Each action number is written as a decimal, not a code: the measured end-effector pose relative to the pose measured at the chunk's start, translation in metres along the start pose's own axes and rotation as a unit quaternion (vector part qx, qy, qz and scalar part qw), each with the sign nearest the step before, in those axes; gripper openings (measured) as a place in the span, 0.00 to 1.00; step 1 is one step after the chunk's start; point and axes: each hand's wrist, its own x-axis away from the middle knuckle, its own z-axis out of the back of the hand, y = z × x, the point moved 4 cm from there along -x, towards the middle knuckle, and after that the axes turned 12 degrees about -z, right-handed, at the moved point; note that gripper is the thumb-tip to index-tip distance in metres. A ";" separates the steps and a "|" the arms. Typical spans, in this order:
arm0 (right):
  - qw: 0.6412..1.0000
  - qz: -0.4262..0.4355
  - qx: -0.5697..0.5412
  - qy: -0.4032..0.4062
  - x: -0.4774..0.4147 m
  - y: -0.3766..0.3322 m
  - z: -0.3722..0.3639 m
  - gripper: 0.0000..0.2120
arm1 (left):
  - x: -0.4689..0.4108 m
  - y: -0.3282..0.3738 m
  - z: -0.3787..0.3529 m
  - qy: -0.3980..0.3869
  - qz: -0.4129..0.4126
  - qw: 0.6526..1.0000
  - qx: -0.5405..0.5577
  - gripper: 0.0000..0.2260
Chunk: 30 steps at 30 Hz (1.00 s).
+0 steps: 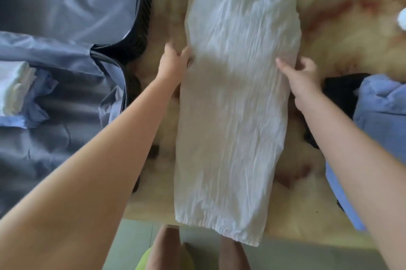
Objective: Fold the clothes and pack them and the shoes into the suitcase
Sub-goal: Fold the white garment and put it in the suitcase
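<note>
A long white crinkled garment (237, 102) lies folded into a narrow strip down the middle of the table, its lower hem hanging over the near edge. My left hand (173, 60) grips the garment's left edge at about mid length. My right hand (303, 74) pinches the right edge opposite, with fingers curled over the cloth. The open suitcase (66, 16) with grey lining lies at the left. Inside it sit a folded white item (15, 87) and a folded blue item (33, 104).
The table (351, 34) has a mottled tan and red surface. A blue garment (382, 102) lies over a black one (338, 89) at the right edge. A white object (402, 19) shows at the far right. Below are my bare legs (167, 245) and the greenish floor.
</note>
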 end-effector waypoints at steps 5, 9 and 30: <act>0.998 -0.056 -0.016 -0.031 0.011 0.050 0.002 0.27 | 0.025 -0.047 0.001 -0.074 0.019 0.994 -0.081 0.32; 0.997 -0.055 -0.024 -0.042 0.013 0.058 0.000 0.22 | 0.031 -0.052 -0.002 -0.073 0.034 0.994 -0.068 0.38; 0.988 -0.130 0.060 -0.059 0.142 0.226 0.035 0.33 | 0.184 -0.145 0.031 -0.135 0.085 0.978 -0.133 0.49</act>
